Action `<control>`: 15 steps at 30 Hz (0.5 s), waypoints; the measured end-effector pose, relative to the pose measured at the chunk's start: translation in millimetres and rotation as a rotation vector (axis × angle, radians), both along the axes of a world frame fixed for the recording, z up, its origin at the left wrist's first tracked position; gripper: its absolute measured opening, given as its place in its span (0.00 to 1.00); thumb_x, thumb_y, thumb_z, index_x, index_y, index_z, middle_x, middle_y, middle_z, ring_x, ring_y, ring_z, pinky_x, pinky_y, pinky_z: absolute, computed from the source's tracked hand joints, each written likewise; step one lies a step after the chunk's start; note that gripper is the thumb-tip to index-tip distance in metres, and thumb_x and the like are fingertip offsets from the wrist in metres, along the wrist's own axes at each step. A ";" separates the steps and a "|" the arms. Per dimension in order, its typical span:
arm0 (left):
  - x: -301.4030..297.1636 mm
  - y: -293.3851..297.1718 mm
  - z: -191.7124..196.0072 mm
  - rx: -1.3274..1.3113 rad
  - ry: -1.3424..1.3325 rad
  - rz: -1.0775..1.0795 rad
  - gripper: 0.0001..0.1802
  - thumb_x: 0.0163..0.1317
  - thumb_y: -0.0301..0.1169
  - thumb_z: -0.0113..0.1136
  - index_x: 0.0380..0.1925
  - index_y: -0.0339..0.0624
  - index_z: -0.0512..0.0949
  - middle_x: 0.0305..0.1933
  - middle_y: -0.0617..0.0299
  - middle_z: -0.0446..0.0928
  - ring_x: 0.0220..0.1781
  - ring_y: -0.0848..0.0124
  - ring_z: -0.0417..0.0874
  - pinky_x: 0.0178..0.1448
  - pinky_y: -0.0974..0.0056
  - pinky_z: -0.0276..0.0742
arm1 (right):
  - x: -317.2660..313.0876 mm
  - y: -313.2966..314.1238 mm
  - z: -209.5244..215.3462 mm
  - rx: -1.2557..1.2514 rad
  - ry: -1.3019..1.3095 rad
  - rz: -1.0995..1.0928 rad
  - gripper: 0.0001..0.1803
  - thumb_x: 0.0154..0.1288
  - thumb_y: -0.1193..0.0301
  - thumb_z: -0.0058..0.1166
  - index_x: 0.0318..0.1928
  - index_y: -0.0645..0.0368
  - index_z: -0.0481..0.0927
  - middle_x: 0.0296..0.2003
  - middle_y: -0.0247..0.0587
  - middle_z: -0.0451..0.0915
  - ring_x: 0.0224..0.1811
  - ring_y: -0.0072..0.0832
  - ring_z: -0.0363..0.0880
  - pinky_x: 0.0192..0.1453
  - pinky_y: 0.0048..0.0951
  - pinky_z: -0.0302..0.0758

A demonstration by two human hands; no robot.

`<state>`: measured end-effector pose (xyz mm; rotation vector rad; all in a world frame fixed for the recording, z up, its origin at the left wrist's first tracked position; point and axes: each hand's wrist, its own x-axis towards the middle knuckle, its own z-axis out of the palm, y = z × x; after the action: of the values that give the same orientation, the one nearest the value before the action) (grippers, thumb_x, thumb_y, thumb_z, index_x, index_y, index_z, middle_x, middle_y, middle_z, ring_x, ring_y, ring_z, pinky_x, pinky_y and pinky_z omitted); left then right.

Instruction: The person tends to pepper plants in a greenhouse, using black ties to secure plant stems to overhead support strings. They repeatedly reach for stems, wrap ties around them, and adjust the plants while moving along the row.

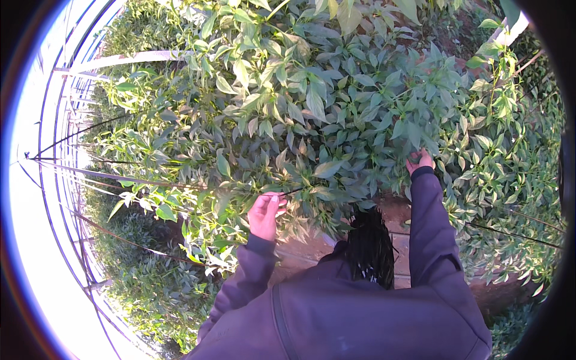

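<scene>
My left hand point(266, 215) is closed in a pinch at the near edge of the pepper-like plants point(318, 96). A thin black strip point(293, 192) sticks out from its fingertips toward the leaves on the right. Further right and a little farther off, my right hand point(422, 161) reaches in among the foliage with its fingers curled together. Leaves lie against those fingertips, and whatever they grip is too small to make out. Between my forearms a bundle of long black strips point(371, 246) hangs at the front of my dark jacket.
Taut dark lines point(129, 178) run along the plant row at the left, and another line point(510, 235) crosses at the right. Pale bars point(135, 59) and a curved frame point(66, 138) stand at the left. Bare soil point(393, 213) shows below the plants.
</scene>
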<state>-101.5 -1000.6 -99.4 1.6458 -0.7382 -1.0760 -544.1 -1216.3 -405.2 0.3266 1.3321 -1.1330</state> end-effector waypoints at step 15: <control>6.5 8.0 -1.2 0.028 0.015 0.034 0.11 0.77 0.31 0.59 0.51 0.36 0.82 0.48 0.57 0.86 0.47 0.70 0.88 0.49 0.65 0.86 | 58.5 -6.2 70.3 -0.694 1.100 0.599 0.12 0.69 0.72 0.62 0.50 0.61 0.81 0.43 0.42 0.84 0.47 0.37 0.84 0.53 0.39 0.81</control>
<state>-95.0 -992.6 -100.6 1.6670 -0.6857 -1.0779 -485.6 -1222.5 -334.8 -1.2913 1.6430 -1.1768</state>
